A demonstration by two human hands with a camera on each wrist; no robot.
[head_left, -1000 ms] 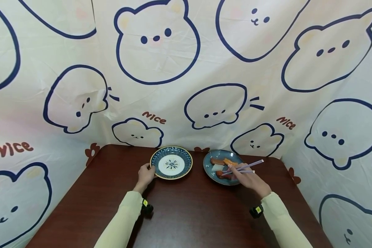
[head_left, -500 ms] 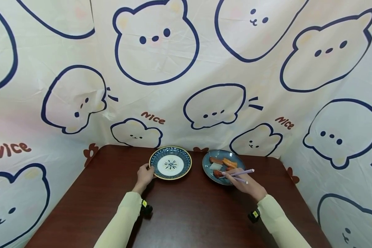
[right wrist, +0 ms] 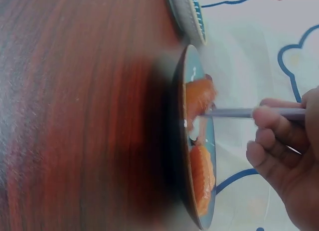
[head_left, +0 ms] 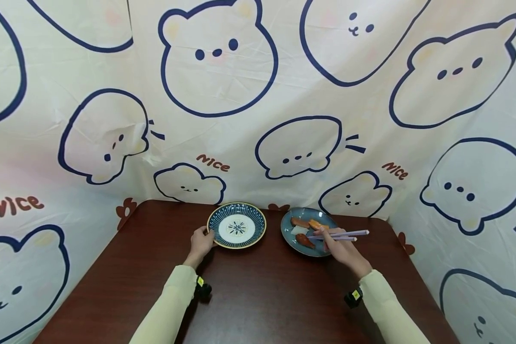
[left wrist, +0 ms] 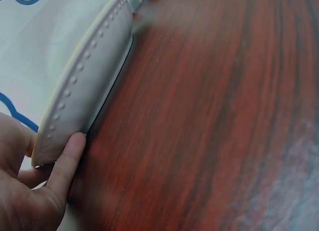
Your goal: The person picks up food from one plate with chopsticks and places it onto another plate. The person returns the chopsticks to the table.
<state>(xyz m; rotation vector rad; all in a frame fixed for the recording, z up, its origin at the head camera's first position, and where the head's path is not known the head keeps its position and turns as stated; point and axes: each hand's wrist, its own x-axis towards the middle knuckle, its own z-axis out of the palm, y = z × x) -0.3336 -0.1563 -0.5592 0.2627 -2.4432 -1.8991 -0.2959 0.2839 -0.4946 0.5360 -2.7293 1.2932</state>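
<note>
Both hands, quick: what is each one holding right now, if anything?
Left hand: holding the edge of the patterned plate.
Right hand: holding pale purple chopsticks.

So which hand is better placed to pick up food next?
Likely the right hand: it holds the chopsticks, their tips at the brown food on the plain blue plate. The left hand grips the patterned plate, which has no food.

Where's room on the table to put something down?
There's a big bare patch of table between the sleeves, and a thin gap between the patterned plate and the blue plate. At the blue plate it's crowded: food, chopsticks, right hand.
</note>
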